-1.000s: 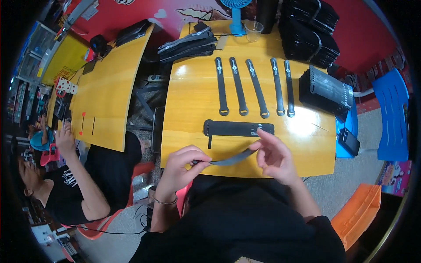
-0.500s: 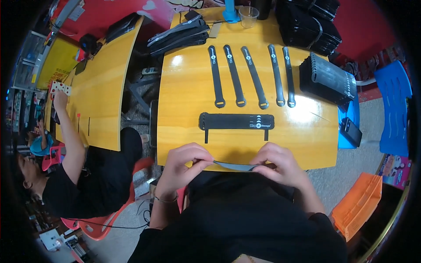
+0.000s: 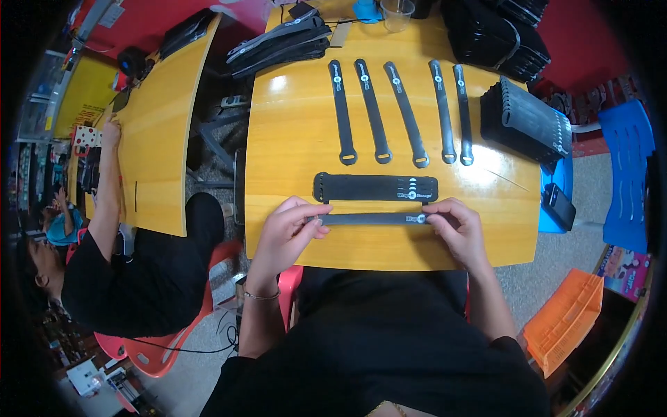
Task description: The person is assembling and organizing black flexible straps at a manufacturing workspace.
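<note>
Stretched between my hands, just above the yellow table, is a dark grey strap with a white print near its right end. My left hand pinches its left end, and my right hand grips the right end between thumb and fingers. Directly beyond it lies a flat black row of straps set side by side, with narrow tabs at its near edge partly covered by the held strap. Farther out, several single slotted straps, among them a left one and a right one, lie apart, pointing away from me.
A thick stack of black straps stands at the right edge. Bundled straps lie back left, and a dark banded pile back right. A clear cup stands at the back. Another person works at the left table.
My hands have moved forward and farther apart, drawing the bowed strap out straight near the flat row. The view has shifted slightly. The other person's hand has moved farther along their table.
</note>
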`<state>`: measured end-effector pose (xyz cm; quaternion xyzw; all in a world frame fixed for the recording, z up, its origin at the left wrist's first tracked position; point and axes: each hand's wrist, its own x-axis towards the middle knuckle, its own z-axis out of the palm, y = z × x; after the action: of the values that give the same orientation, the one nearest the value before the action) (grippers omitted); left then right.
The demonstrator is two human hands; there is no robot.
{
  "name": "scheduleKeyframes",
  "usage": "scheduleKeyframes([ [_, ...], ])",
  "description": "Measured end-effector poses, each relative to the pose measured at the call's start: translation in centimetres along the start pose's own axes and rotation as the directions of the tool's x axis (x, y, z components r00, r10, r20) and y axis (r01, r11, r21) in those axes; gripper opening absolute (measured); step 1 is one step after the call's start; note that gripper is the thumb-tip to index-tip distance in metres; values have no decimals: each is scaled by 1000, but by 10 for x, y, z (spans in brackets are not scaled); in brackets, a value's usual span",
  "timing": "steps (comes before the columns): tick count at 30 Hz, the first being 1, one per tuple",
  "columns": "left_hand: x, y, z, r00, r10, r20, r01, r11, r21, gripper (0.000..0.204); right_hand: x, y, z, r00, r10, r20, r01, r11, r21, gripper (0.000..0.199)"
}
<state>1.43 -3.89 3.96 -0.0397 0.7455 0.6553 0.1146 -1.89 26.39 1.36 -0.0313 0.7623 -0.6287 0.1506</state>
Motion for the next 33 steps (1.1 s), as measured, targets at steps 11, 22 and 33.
scheduleKeyframes([
  [11, 17, -32, -8, 980, -118, -159, 99, 988, -121, 14, 8, 20, 7, 979, 25, -202, -3, 994, 108, 17],
  [22, 26, -49, -3, 970, -103, -220, 82, 991, -103, 12, 8, 26, 8, 954, -144, -264, 121, 987, -103, 16],
  [33, 28, -51, -1, 951, -133, -279, 101, 987, -125, 8, 10, 32, 9, 956, -107, -273, 89, 993, -76, 12],
])
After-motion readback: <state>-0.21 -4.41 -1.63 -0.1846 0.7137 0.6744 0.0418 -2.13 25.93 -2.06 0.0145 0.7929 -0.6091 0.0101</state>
